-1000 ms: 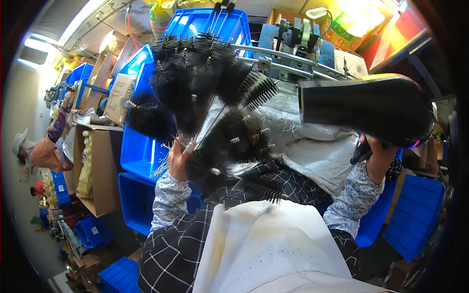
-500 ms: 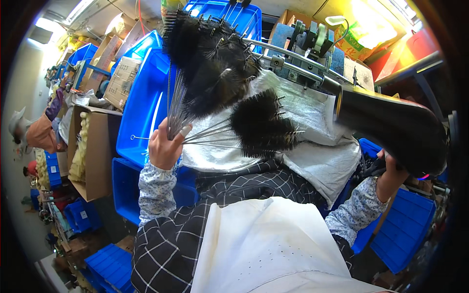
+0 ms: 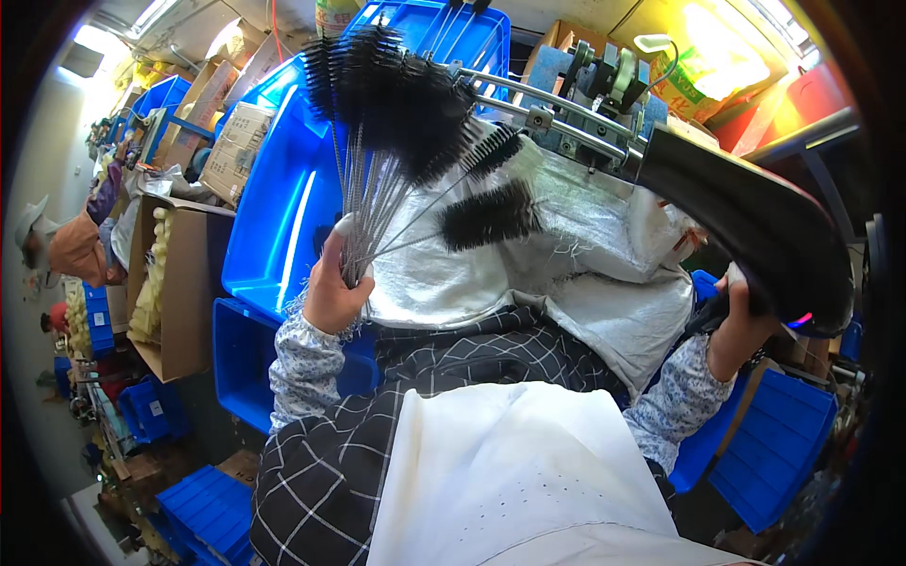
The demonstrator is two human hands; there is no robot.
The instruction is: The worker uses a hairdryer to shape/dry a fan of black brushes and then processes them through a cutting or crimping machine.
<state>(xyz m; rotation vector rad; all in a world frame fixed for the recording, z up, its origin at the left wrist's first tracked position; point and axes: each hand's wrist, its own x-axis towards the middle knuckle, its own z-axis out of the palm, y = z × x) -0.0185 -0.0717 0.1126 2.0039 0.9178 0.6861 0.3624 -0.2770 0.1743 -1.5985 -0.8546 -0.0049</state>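
Note:
My left hand [image 3: 338, 283] is closed round the twisted-wire stems of a bundle of black bristle tube brushes [image 3: 396, 104]. Their heads fan upward, and one brush head [image 3: 491, 215] sticks out lower to the right, over a silvery-white sheet [image 3: 434, 274] across my lap. On the right, my right hand [image 3: 741, 316] grips the handle of a black hair dryer [image 3: 755, 217]. The dryer's wide nozzle end points left toward the brushes, some way apart from them. Part of my right hand's fingers are hidden behind the dryer.
A machine with metal rods [image 3: 557, 118] stands ahead. Blue bins [image 3: 274, 217] are beside my left arm, with a blue crate [image 3: 774, 443] at lower right. An open cardboard box [image 3: 193, 292] holds pale pieces at left. Further left, another person [image 3: 75, 245] is bent forward.
The brush bundle has tipped more upright and its heads have shifted; fewer hang low at the right. My left hand has turned with the stems. The dryer has moved slightly left.

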